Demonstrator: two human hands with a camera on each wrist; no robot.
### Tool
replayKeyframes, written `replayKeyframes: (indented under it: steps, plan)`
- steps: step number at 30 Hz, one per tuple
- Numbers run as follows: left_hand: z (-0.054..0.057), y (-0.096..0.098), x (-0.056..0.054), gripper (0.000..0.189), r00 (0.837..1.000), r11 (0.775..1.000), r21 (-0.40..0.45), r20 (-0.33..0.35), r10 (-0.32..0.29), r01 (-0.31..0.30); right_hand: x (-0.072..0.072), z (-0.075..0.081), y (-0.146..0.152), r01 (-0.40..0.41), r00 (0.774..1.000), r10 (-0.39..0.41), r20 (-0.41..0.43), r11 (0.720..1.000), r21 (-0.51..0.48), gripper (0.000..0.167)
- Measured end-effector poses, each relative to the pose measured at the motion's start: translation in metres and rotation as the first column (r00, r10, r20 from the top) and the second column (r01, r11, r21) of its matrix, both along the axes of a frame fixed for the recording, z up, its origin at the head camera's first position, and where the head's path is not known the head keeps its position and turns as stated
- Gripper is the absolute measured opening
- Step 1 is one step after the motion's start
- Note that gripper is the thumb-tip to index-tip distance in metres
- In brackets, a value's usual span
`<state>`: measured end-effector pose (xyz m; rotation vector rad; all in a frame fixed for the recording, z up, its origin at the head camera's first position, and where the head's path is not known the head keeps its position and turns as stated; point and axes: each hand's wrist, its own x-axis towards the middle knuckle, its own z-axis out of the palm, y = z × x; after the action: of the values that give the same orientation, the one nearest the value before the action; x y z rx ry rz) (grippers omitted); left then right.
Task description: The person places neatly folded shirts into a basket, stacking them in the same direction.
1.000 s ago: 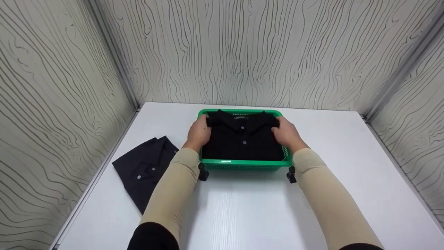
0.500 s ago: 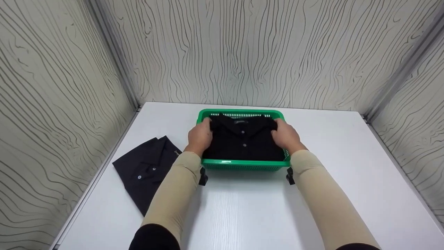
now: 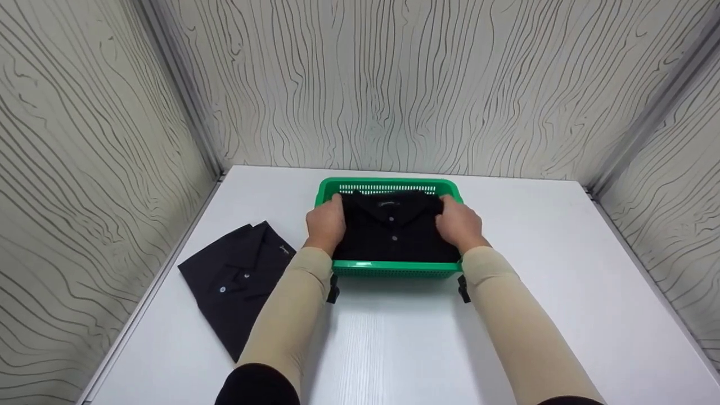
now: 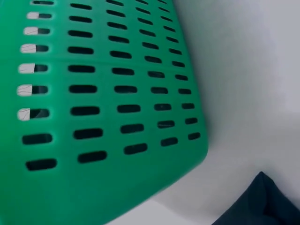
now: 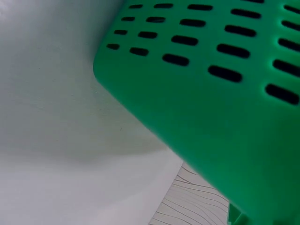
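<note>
A folded black button-up shirt [image 3: 410, 244] lies inside the green plastic basket [image 3: 397, 266], its collar toward the back wall. At the shirt's left shoulder edge, my left hand [image 3: 326, 225] grips the cloth. My right hand [image 3: 460, 224] holds the opposite edge, just inside the basket's right side. The fingertips of both hands are hidden by cloth and basket. Each wrist view is mostly filled by the slotted basket wall [image 4: 101, 136], [image 5: 187, 103]; neither shows the hands.
A second dark folded shirt [image 3: 242, 287] lies on the white table [image 3: 405, 343], left of the basket and partly behind my left forearm; a dark cloth corner [image 4: 262, 206] shows in the left wrist view. Wood-patterned panels [image 3: 388, 84] stand behind and on both sides.
Both hands have come lower and slightly nearer with the shirt's collar end. More of the basket's back wall shows behind the collar now. The second shirt stays on the table.
</note>
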<state>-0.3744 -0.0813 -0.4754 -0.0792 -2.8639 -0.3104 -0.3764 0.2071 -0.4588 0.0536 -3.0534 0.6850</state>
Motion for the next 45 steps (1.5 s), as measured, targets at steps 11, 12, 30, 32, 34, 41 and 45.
replayKeyframes:
  steps: [11, 12, 30, 32, 34, 41, 45]
  plan:
    - [0.0, 0.003, -0.005, 0.023, 0.998, 0.999, -0.024, 0.052, -0.019, 0.02, 0.001, 0.0, 0.0, -0.016, 1.0, 0.017, -0.018, 0.999, 0.046, 0.057]
    - [0.002, 0.004, -0.005, 0.024, 0.998, 0.999, -0.028, 0.067, -0.018, 0.02, 0.002, 0.001, 0.001, -0.018, 1.0, 0.018, -0.012, 0.999, 0.046, 0.057]
    - [0.007, -0.005, -0.003, 0.062, 0.981, 0.996, 0.082, 0.189, -0.04, 0.025, 0.003, 0.002, 0.005, -0.048, 0.999, 0.049, 0.009, 0.996, -0.07, 0.062]
    - [0.006, -0.007, -0.002, 0.063, 0.981, 0.992, 0.123, 0.188, -0.046, 0.023, 0.003, 0.001, 0.005, -0.052, 0.999, 0.052, 0.006, 0.995, -0.089, 0.062]
    - [0.006, -0.009, -0.001, 0.063, 0.981, 0.986, 0.166, 0.186, -0.055, 0.023, 0.003, 0.0, 0.005, -0.054, 0.998, 0.055, 0.006, 0.992, -0.112, 0.062]
    - [0.005, -0.015, 0.002, 0.062, 0.981, 0.965, 0.259, 0.174, -0.086, 0.038, 0.004, -0.002, 0.011, -0.063, 0.998, 0.066, 0.009, 0.978, -0.201, 0.061]
    - [0.003, -0.017, 0.003, 0.06, 0.983, 0.951, 0.304, 0.157, -0.099, 0.048, 0.006, -0.003, 0.015, -0.059, 0.998, 0.065, 0.015, 0.962, -0.265, 0.061]
